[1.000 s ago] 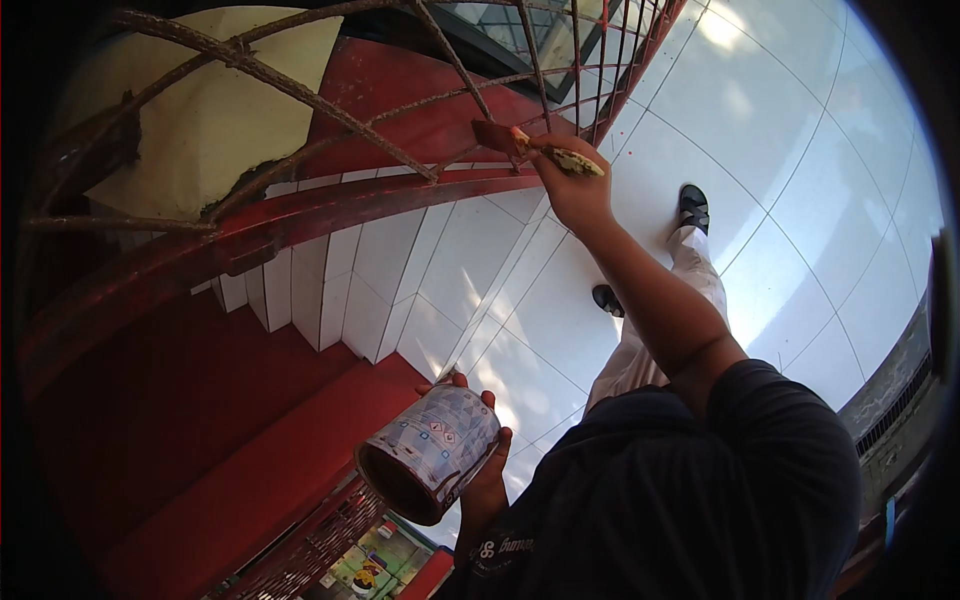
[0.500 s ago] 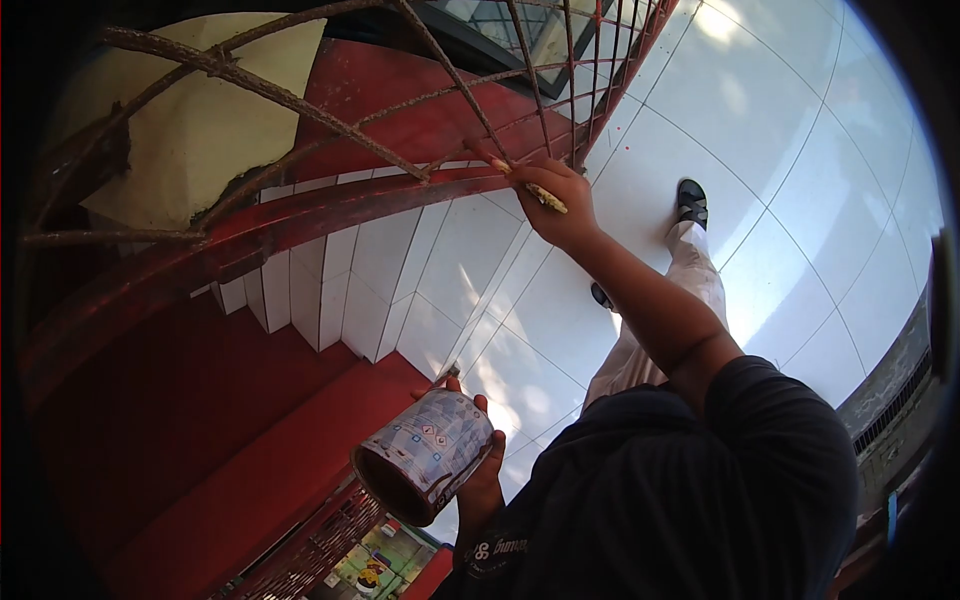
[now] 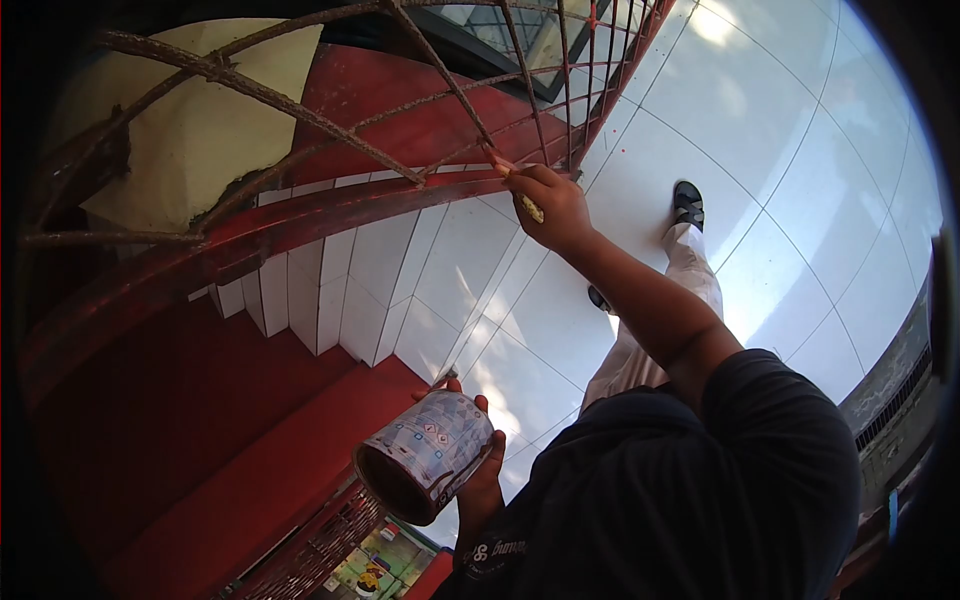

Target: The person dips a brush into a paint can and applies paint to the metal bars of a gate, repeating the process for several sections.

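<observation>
My right hand (image 3: 553,208) is closed around a paintbrush (image 3: 530,206) with a yellowish handle. Its red-stained tip meets a thin bar of the metal railing (image 3: 437,72), just above the red bottom rail (image 3: 330,204). Lower down, my left hand (image 3: 484,478) grips a paint can (image 3: 432,445) from behind and below, fingers wrapped round its side. The can is tilted, with a printed blue-grey label and dark drips near one end. What is inside it cannot be seen.
White tiled steps (image 3: 345,275) lie beneath the rail, beside red-painted steps (image 3: 240,430). Pale floor tiles (image 3: 770,140) with a few red specks stretch to the right, under my sandalled foot (image 3: 690,203). A cream-coloured panel (image 3: 200,140) stands behind the railing.
My right hand has shifted slightly left, and the brush has turned to a steeper angle, its tip now against the bar. The can in my left hand has hardly moved.
</observation>
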Motion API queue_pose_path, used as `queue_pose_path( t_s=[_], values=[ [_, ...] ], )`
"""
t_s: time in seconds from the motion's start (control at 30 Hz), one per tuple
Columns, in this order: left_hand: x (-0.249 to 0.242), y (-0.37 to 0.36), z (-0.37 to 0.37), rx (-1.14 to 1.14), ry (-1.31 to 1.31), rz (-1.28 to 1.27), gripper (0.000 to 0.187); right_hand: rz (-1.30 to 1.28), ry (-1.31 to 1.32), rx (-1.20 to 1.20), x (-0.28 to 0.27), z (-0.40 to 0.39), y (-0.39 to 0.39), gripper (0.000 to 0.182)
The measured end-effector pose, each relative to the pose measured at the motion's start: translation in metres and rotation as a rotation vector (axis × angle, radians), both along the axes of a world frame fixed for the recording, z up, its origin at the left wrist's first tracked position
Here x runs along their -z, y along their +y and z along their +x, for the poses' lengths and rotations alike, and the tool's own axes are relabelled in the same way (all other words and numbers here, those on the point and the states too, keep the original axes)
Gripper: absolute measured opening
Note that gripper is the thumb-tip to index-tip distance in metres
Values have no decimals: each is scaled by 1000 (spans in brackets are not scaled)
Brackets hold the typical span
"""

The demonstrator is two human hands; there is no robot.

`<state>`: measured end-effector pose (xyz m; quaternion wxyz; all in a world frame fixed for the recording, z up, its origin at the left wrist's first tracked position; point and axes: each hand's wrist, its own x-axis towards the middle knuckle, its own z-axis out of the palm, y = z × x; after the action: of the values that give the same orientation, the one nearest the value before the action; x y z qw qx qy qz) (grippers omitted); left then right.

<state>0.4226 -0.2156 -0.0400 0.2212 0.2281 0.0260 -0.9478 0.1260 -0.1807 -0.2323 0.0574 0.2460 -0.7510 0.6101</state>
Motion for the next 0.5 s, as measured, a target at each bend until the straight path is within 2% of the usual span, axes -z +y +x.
queue_pose_path(
  t_s=[0.13,0.23,0.33,0.47,0.5],
  values=[
    [5,0,3,2,7,-4,51,-74,55,57,-7,-2,-2,24],
    [4,2,5,-10,-21,-16,51,40,8,16,-7,-1,-8,22],
    [7,1,-3,13,13,-35,52,25,-7,56,5,6,-5,21],
    [4,3,-1,15,5,-53,53,-199,-277,281,18,-2,3,19],
    [5,2,3,2,-6,-52,53,-376,-515,278,24,-11,2,18]
  ],
)
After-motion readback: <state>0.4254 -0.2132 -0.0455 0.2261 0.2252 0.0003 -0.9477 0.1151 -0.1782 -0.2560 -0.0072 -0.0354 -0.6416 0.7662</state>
